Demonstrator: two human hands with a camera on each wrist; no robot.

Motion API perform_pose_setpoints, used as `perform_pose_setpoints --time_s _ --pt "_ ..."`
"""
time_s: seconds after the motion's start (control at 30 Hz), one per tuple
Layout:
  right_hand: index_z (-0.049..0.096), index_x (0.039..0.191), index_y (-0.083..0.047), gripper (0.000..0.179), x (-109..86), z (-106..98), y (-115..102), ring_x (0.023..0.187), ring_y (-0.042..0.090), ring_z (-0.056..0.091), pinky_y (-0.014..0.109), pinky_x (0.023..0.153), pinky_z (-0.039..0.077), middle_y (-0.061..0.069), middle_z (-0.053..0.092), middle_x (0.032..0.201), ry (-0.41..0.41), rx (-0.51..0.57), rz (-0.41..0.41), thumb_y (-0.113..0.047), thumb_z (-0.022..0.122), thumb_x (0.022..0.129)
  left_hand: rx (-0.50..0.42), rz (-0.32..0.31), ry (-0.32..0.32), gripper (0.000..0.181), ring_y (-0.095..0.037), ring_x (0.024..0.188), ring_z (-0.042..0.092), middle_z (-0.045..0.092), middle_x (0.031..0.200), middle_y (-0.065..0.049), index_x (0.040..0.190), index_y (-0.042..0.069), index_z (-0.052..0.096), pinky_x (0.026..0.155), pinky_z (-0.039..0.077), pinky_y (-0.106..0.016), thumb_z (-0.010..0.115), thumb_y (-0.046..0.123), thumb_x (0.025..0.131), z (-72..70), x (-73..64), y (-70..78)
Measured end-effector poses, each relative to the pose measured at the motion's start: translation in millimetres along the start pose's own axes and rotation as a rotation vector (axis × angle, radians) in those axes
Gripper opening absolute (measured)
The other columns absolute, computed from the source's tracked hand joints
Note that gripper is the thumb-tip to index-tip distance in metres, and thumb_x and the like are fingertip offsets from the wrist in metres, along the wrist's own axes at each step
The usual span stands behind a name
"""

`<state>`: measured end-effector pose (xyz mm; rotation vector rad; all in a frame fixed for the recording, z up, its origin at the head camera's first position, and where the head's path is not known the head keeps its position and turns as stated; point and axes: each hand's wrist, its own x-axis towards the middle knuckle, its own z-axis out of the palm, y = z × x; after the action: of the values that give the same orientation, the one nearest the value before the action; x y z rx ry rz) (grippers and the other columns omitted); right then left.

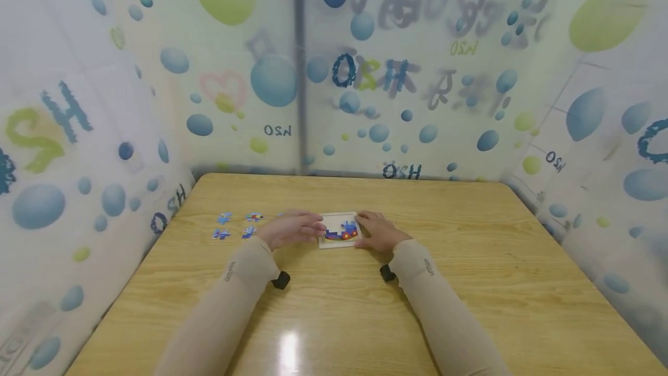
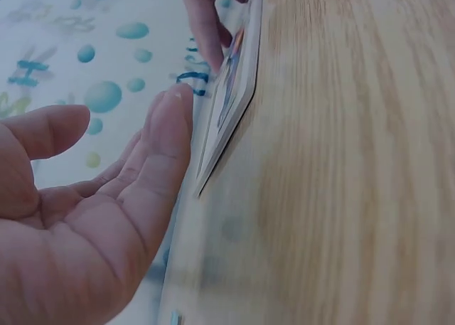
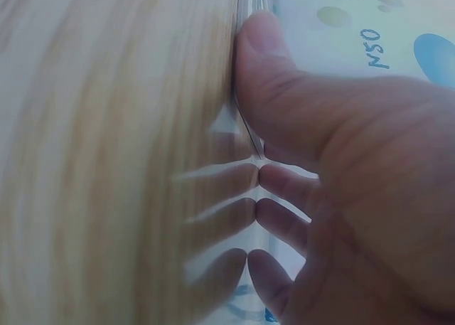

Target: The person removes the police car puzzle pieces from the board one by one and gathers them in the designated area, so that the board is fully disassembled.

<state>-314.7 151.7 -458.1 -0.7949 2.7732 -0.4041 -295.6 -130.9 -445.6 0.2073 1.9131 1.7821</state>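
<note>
A shallow white-framed jigsaw puzzle board [image 1: 338, 245] lies on the table between the two hands. Blue, red and yellow pieces [image 1: 344, 231] fill its lower and right part, while pale backing shows at the upper left. My right hand [image 1: 380, 231] holds the board's right side, thumb at the near corner and index finger at the far one; its other fingertips [image 3: 274, 179] meet the tabletop in the right wrist view. Nothing is in my left hand [image 1: 289, 229], which hovers beside the board's left edge with fingers extended and thumb [image 2: 60, 129] apart.
Several loose blue puzzle pieces [image 1: 221, 234] lie in rows on the wooden table [image 1: 469, 283] left of the board, one partly hidden behind the left hand. Printed curtain-like walls [image 1: 250, 149] stand around the table's back and sides.
</note>
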Motion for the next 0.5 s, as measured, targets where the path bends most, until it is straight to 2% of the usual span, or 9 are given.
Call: perform_pose_setpoints --time_s 0.17,0.5 --pt "0.032 0.158 -0.004 0.078 1.4 -1.2 -0.5 0.150 0.036 0.023 0.058 0.119 0.024 0.015 0.028 0.164 -0.002 0.002 0.008 -0.044 0.065 0.099 -0.046 -0.042 0.027 0.045 -0.029 0.119 0.063 0.062 0.132 -0.023 0.143 -0.010 0.044 0.103 0.051 -0.038 0.049 0.018 0.108 8.4 11.6 2.3" --pt "0.033 0.158 -0.005 0.078 2.0 -0.2 -0.7 0.150 0.035 0.023 0.057 0.120 0.024 0.014 0.028 0.163 -0.008 0.006 0.021 -0.043 0.065 0.098 -0.084 -0.110 0.047 0.043 -0.035 0.132 0.053 0.054 0.142 -0.027 0.145 -0.011 0.042 0.111 0.044 -0.042 0.043 0.014 0.110 25.0 29.1 8.3"
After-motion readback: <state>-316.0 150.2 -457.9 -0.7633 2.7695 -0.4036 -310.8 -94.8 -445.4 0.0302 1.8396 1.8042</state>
